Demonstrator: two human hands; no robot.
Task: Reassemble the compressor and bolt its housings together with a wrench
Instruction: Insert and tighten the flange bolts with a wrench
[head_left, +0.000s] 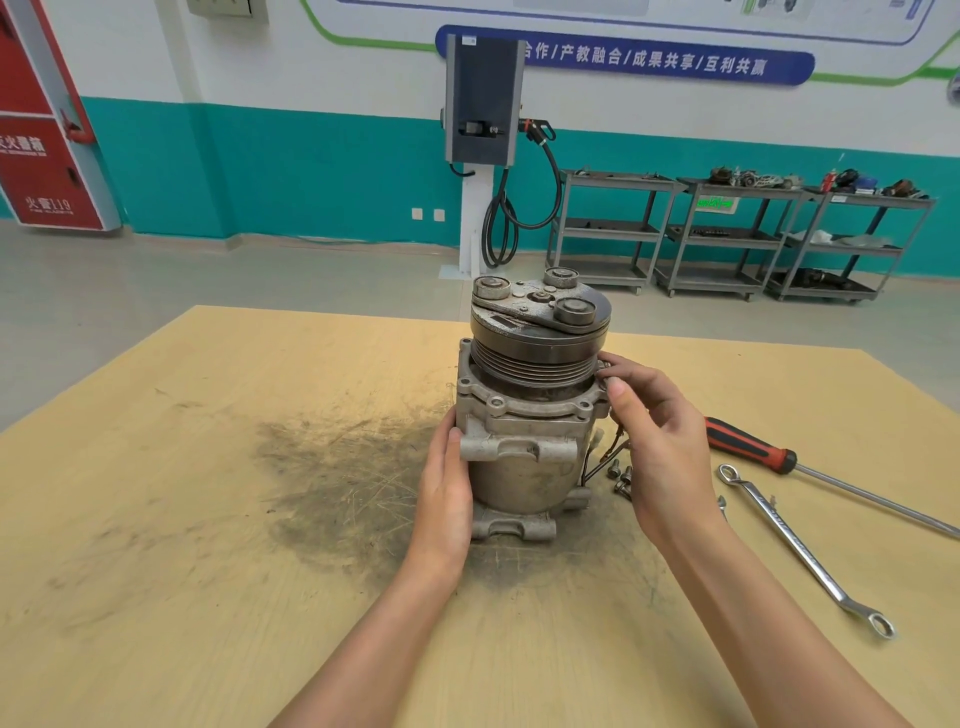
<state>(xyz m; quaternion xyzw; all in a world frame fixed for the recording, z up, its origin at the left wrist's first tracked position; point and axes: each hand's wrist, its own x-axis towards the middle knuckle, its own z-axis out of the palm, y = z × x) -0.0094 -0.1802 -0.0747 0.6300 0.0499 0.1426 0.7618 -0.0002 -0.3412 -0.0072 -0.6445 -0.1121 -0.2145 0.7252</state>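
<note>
Compressor (524, 410) stands upright on the wooden tabletop (208, 519), pulley end up, beside a dark greasy smear (332, 467) on the board. My left hand (447, 493) lies flat against its left side, fingers straight and pressed to the housing, thumb near the cast lug. My right hand (660, 441) reaches the upper right rim of the housing, just below the grooved pulley (540, 358); thumb and forefinger are curled together there on something small at a bolt hole, though I cannot tell whether it is a bolt. Loose bolts (621, 475) lie on the board just beside the compressor's base, under my right palm. Farther right lie a ring wrench (802, 551) and a red-handled screwdriver (748, 447), apart from my hands. Grey shelf carts (727, 234) stand along the far wall.
</note>
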